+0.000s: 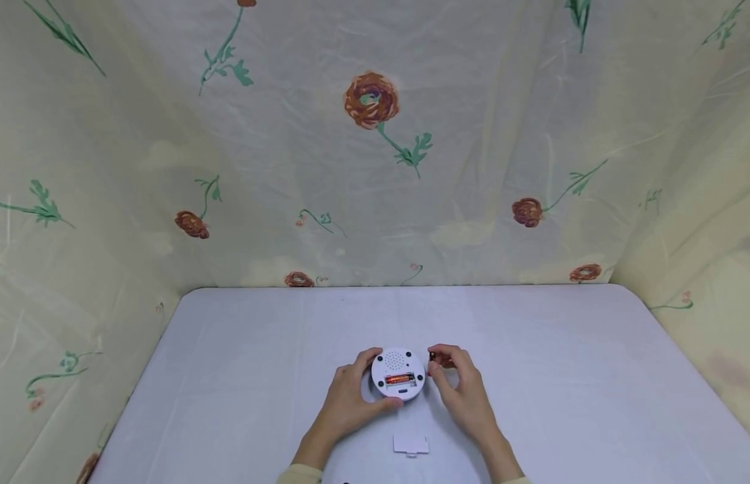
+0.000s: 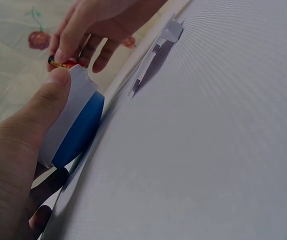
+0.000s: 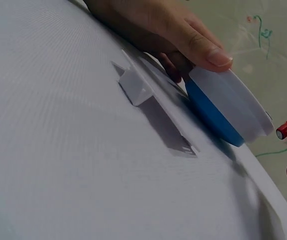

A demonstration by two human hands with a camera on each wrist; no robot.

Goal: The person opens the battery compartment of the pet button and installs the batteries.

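My left hand (image 1: pixel 349 401) grips a round white device (image 1: pixel 394 363) by its left side, thumb along the near edge. Its underside faces up, showing speaker holes, small dark feet and an uncovered battery compartment with a red-orange battery (image 1: pixel 400 379) lying in it. Seen from the wrists, the device's lower part is blue (image 3: pixel 211 116). Just right of the device, my right hand (image 1: pixel 467 398) pinches a second battery, red and black (image 3: pixel 286 129), between thumb and fingers. The battery is held apart from the compartment.
A small white battery cover (image 1: pixel 411 444) with a tab lies on the white-covered table (image 1: pixel 259 376), nearer to me than the device. Behind the table and at both sides hangs a flower-patterned cloth (image 1: pixel 459 195).
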